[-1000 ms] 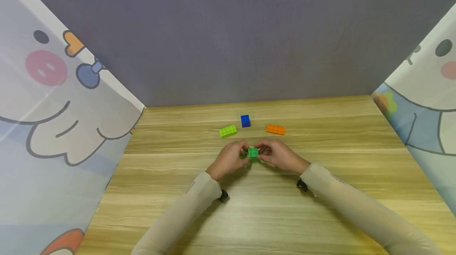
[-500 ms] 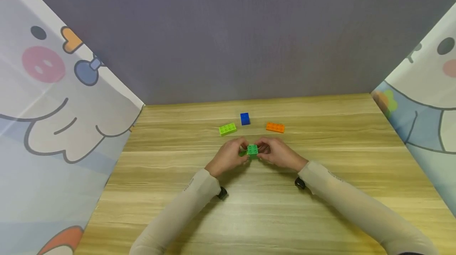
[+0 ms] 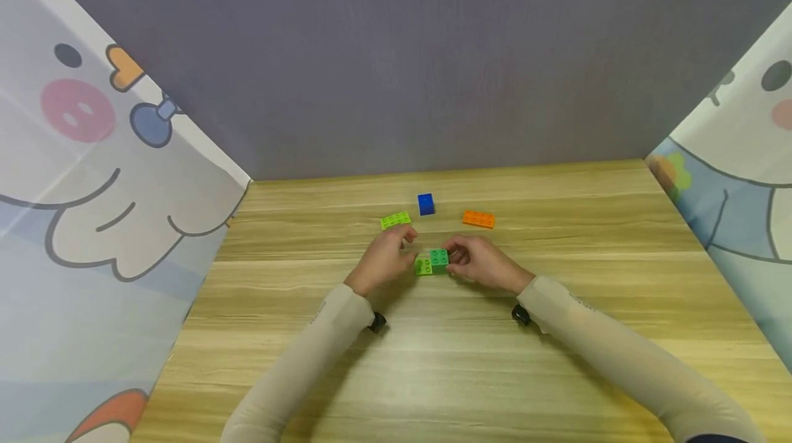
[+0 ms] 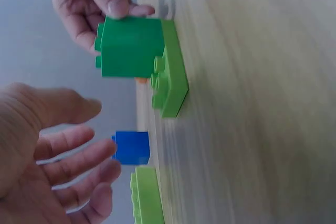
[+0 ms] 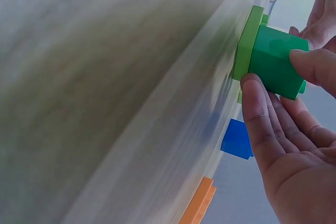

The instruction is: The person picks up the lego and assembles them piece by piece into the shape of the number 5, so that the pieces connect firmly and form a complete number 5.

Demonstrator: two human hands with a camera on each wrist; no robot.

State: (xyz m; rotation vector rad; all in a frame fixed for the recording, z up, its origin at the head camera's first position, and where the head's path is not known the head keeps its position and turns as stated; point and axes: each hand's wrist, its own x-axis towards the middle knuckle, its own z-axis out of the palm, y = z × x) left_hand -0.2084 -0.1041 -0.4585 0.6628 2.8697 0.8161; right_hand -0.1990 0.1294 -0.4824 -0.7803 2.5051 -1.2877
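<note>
A tall green building brick [image 3: 439,261] sits on the right half of a flat light green brick [image 3: 423,267], whose left studs are bare. My right hand [image 3: 485,265] holds the green brick from its right side; in the right wrist view its thumb and fingers [image 5: 260,108] touch the brick. Just left of the pair is my left hand [image 3: 385,258], fingers loosely spread and holding nothing; the left wrist view shows it apart from the bricks. Beyond its fingertips lies a second light green flat brick [image 3: 396,219], partly covered by the hand in the head view.
Farther back on the wooden table [image 3: 557,223] stand a blue brick [image 3: 425,204] and an orange flat brick [image 3: 478,219]. A grey panel [image 3: 408,65] rises behind the table. Printed cartoon panels [image 3: 93,223] flank both sides.
My left hand has let go of the bricks and drawn back to the left, baring the light green brick's studs. My right hand stays at the green brick.
</note>
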